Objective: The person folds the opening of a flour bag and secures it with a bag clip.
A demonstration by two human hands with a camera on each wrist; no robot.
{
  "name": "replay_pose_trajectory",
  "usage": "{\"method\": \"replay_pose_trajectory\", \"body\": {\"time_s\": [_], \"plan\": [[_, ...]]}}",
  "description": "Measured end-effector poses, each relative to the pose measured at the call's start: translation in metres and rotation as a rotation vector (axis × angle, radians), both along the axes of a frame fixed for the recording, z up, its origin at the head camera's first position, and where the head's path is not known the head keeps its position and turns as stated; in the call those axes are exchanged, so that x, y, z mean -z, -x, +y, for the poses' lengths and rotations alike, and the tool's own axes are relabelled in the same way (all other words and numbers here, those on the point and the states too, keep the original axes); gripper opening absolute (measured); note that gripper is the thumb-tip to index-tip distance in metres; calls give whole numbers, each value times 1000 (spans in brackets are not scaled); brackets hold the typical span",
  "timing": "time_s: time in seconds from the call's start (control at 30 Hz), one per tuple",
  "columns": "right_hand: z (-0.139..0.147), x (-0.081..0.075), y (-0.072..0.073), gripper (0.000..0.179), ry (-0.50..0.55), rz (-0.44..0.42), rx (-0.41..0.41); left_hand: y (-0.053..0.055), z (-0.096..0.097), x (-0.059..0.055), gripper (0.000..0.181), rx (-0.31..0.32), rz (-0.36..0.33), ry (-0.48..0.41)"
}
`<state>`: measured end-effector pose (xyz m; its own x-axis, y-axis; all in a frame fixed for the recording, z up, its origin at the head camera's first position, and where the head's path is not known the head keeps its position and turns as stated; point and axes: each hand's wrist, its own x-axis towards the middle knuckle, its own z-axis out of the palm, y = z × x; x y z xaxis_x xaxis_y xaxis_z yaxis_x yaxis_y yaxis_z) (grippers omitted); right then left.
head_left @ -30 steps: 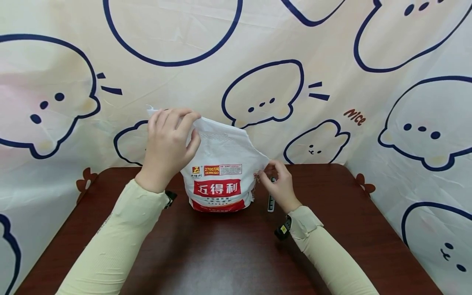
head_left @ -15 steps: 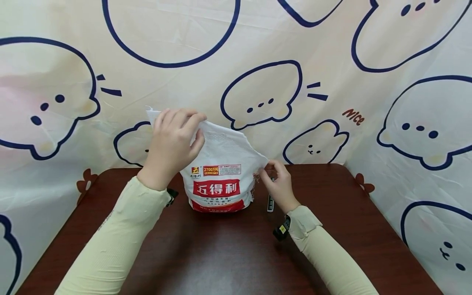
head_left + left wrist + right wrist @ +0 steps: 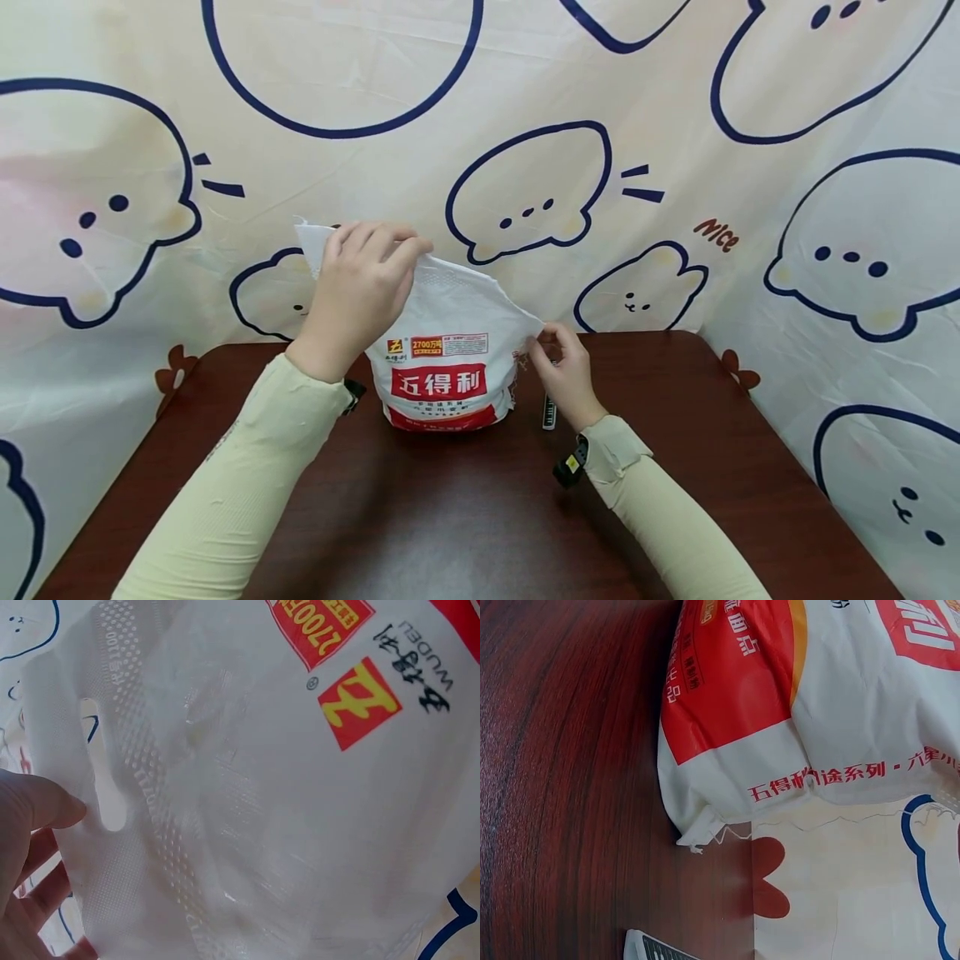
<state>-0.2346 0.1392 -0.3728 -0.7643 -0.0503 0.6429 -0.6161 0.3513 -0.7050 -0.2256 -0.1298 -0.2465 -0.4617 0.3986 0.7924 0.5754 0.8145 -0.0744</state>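
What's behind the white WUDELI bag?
The WUDELI bag has the cartoon-print backdrop behind it, visible above and on both sides. The bag covers the tabletop directly behind it, so anything lying there can't be seen.

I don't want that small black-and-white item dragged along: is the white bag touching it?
Apart: the right wrist view shows dark tabletop between the white bag and the black-and-white item.

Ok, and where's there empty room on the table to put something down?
The table is bare between the left sleeve and right sleeve, in front of the white bag, and right of the right sleeve. It's crowded around the bag: left hand, right hand, black-and-white strip.
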Motion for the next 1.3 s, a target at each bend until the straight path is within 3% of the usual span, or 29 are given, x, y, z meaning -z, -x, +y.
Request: {"method": "replay_pose_trajectory", "body": {"time_s": [0.23,0.53,1.07,1.3], "plan": [[0,-1,1,19,149,-121,-50,-1,1,1,19,17,22,-5],[1,-1,4,17,225,-110,-69,-2,3,1,20,12,10,-16],[-1,2,5,12,222,-105,-37,1,1,4,13,11,43,-43],[1,0,7,12,204,-114,-29,0,0,2,16,-8,25,-31]]}}
